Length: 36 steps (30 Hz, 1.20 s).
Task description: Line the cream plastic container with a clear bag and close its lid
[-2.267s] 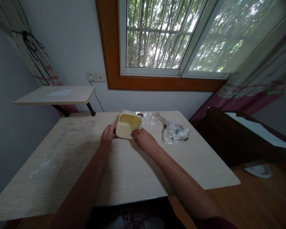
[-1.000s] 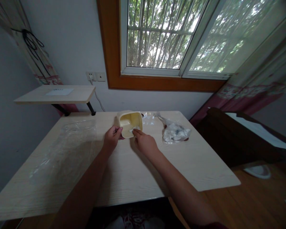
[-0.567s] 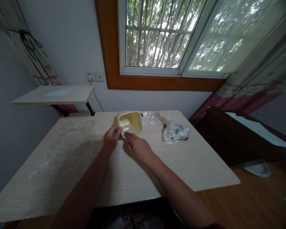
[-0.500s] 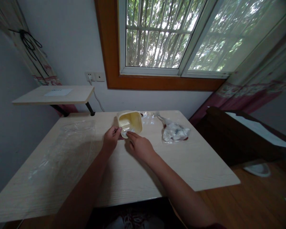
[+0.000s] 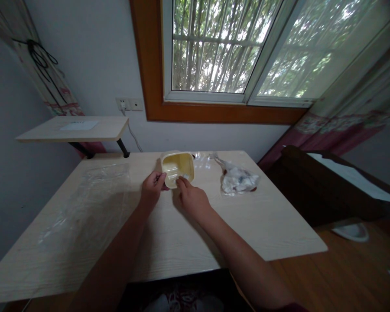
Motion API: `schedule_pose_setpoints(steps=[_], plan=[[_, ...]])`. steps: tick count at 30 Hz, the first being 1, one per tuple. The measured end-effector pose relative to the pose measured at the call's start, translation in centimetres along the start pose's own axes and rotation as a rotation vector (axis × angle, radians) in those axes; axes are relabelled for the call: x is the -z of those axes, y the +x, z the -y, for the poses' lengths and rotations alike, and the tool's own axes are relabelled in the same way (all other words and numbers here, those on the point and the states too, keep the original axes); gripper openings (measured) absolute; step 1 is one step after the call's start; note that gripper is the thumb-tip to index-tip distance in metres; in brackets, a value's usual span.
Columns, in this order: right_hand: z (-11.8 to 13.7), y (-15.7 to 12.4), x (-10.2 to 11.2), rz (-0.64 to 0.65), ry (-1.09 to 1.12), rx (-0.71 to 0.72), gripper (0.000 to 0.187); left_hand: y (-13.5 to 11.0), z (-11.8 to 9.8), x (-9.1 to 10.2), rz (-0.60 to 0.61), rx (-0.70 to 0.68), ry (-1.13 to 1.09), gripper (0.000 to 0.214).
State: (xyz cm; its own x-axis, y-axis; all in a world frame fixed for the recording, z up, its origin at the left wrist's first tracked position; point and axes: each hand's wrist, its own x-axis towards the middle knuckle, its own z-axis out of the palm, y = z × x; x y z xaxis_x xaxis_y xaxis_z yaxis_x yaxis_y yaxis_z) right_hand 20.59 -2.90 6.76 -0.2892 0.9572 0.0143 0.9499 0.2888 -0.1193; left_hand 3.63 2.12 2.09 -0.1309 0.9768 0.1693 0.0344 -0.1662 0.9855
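Left hand grips a pale yellow container by its lower left corner, thumb at the rim. Right hand has its fingers bunched together, their tips reaching over the near rim to a small whitish bit; whether they pinch it, I cannot tell. Between the two hands, toward the rear of a light wooden table, the container sits tilted, its opening facing the person. Flat clear plastic covers much of the tabletop on the left, while to the right, apart from the right hand, lies a crumpled clear bag with whitish contents. Beyond, a raised shelf on black legs bears a sheet of paper. A wall socket with a white cable comes next, then a wood-framed window, with bars and greenery outside.
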Motion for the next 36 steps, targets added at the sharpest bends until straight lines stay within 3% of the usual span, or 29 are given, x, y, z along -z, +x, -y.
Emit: schedule_pose_setpoints(steps=[7, 18, 28, 36], plan=[[1.2, 0.2, 0.4, -0.002, 0.104, 0.085, 0.059, -0.1, 0.1, -0.1, 0.024, -0.028, 0.02, 0.038], [-1.0, 0.7, 0.9, 0.002, -0.068, -0.084, 0.051, -0.2, -0.2, -0.3, 0.017, 0.006, -0.008, 0.04], [1.0, 0.5, 0.8, 0.003, 0.129, 0.101, 0.058, -0.4, -0.6, -0.4, 0.019, -0.004, 0.013, 0.039], [-1.6, 1.0, 0.8, 0.0, -0.052, -0.036, 0.052, -0.4, -0.4, -0.3, 0.029, 0.019, -0.016, 0.037]])
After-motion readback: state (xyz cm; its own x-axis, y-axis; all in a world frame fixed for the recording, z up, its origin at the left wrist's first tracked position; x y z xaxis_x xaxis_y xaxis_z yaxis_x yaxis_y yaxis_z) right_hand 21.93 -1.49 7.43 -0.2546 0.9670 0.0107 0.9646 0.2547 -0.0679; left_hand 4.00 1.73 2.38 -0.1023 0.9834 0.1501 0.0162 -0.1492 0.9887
